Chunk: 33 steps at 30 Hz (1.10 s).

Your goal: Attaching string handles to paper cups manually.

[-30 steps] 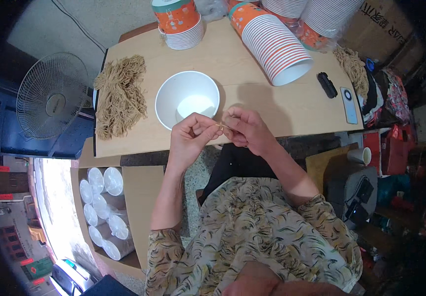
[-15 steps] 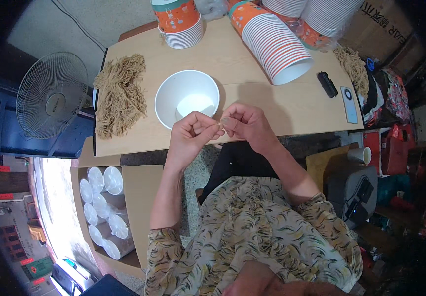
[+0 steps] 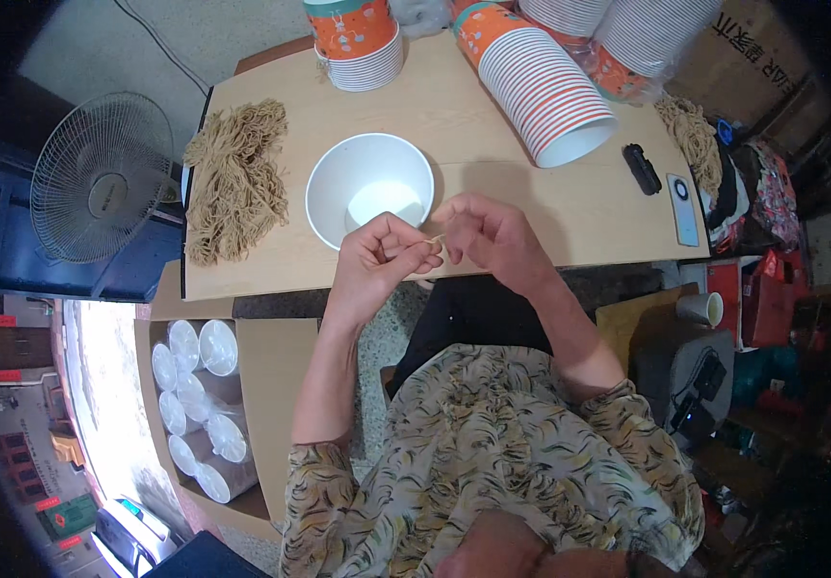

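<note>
My left hand [image 3: 382,258] is closed in a pinch on a short piece of thin tan cord [image 3: 438,239], whose end sticks out past the fingertips. Close beside it, the fingers of my right hand [image 3: 494,241] are curled near the cord end; motion blurs them, so whether they grip it I cannot tell. Both hands are above the table's near edge. Just beyond them stands a white paper bucket [image 3: 324,197] with its mouth up. A heap of tan cords [image 3: 237,183] lies on the left of the table.
Stacked orange-and-white paper buckets [image 3: 541,91] lie at the back, with another stack [image 3: 363,58] upright. A black object [image 3: 640,169] and a phone [image 3: 682,209] rest on the right. A cardboard box [image 3: 281,405] of wrapped white cups and a fan [image 3: 103,183] are at left.
My right fingers have drawn slightly away from my left fingertips and opened a little, exposing the cord end between the hands. My left hand keeps its pinch. The view has shifted slightly.
</note>
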Tool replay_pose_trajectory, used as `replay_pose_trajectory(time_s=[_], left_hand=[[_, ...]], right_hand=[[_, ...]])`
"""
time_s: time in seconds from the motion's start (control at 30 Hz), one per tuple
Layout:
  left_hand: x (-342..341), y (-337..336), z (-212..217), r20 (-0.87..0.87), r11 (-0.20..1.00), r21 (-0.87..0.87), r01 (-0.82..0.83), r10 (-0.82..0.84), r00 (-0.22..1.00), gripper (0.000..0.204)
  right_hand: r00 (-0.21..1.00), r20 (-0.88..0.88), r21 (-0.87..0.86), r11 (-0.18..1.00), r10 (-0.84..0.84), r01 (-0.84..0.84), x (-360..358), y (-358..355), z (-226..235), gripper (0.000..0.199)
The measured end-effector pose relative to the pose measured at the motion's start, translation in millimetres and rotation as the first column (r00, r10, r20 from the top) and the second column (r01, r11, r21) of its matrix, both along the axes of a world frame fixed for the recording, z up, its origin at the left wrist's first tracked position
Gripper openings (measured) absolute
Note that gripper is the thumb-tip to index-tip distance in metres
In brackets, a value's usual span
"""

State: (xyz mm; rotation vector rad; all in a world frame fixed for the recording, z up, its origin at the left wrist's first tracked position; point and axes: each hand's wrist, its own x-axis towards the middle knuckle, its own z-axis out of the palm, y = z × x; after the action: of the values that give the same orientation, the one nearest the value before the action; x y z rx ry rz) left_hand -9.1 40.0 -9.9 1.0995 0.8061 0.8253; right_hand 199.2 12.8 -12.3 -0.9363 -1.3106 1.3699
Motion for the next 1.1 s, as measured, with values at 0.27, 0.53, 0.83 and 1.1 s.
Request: replay_pose_trajectory(time_s=[0.27, 0.53, 0.83, 1.1], left_hand=[[-1.6, 1.1, -3.3, -0.002, 1.0, 0.007, -0.004, 0.004, 1.0, 0.004], [-0.2, 0.5, 2.6, 0.041, 1.0, 0.0, 0.011, -0.011, 0.999, 0.011], [-2.2, 1.7, -0.2, -0.043, 0.999, 0.025, 0.042, -0.041, 0.998, 0.02], [6.6, -14.2, 5.1, -0.055, 0.929, 0.366, -0.062, 0.088, 0.995, 0.021]], right_hand=[[0.982, 0.189, 0.05, 0.999, -0.015, 0.005, -2.0, -2.0, -8.2, 0.012], [0.999, -0.024, 0.093, 0.995, -0.033, 0.036, -7.9, -1.0, -15.4, 0.008], [0.977, -0.075, -0.043, 0.98, -0.198, 0.195, -6.8, -4.7, 0.7, 0.009], [0.984, -0.003, 0.069, 0.982, -0.179, 0.178, -8.5, -17.0, 6.1, 0.012]])
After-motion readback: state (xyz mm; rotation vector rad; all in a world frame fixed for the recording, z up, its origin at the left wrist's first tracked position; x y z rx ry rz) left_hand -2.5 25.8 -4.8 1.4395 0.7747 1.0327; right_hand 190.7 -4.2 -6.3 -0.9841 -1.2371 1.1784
